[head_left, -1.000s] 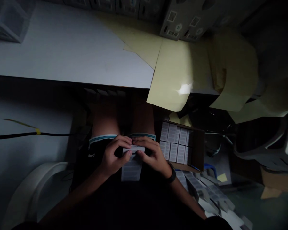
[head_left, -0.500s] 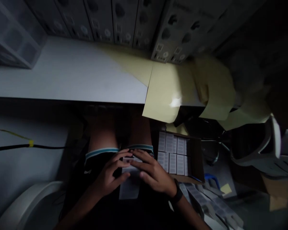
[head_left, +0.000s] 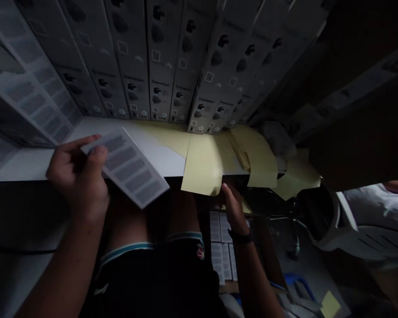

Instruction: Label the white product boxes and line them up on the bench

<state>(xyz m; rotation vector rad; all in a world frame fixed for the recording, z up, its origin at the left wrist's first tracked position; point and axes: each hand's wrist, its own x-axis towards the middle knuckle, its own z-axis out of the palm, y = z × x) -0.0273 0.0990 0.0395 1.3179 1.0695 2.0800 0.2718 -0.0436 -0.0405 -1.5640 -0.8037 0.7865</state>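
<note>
My left hand (head_left: 81,176) holds a flat white carton (head_left: 132,168) printed with rows of grey text panels. Its thumb lies on the printed face, and the carton tilts above the table's front edge. My right hand (head_left: 235,210), with a dark band at the wrist, is beside the lower right corner of a yellow sheet (head_left: 202,168) that hangs over that edge. The right thumb points up near the sheet's border. Its other fingers are mostly hidden, so I cannot tell whether they grip the sheet.
Tall rows of printed boxes (head_left: 159,57) stand along the back of the white table (head_left: 152,148). More panelled cartons (head_left: 43,101) are stacked at left. Below right, an open box holds several cartons (head_left: 221,260). A white chair (head_left: 348,234) with a person's arm beside it stands at right.
Both hands have left the lap. My left hand has risen to the left with a carton, while my right moved up and forward to the yellow sheet. The view has shifted too.
</note>
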